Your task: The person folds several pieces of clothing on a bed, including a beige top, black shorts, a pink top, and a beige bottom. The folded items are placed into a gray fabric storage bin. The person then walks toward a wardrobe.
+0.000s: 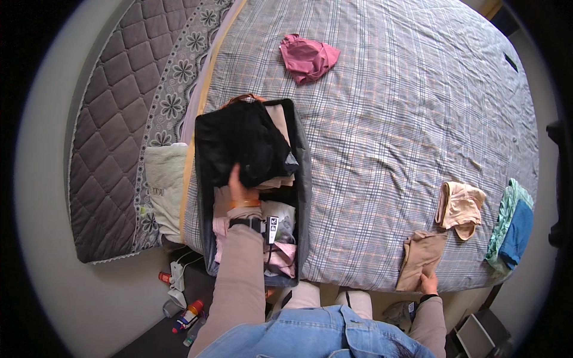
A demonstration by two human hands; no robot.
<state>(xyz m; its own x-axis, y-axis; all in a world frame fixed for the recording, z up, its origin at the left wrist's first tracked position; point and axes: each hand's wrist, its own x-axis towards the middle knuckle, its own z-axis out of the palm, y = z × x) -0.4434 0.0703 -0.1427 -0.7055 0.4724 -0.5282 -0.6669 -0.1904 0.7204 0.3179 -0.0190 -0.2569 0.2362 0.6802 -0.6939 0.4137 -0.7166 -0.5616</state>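
A grey fabric storage box [304, 210] stands on the bed at its front left edge, filled with clothes. My left hand [241, 190] reaches into it, with the thumb over the near edge of a black garment [250, 138]; the other fingers are hidden beneath the cloth. Folded beige cloth [278, 118] shows beside the black garment, and pink cloth [283, 257] lies nearer to me in the box. At the bed's front edge, my right hand [429, 283] grips the lower corner of a folded tan garment [421, 257], which rests on the bedspread.
Beyond the tan garment lie a folded peach garment [461, 206] and green and blue cloths [515, 228]. A crumpled pink garment [309, 58] rests on the plaid bedspread [380, 134]. Left of the box is a pale towel [165, 188]. A power strip [177, 275] and bottles [190, 315] are below.
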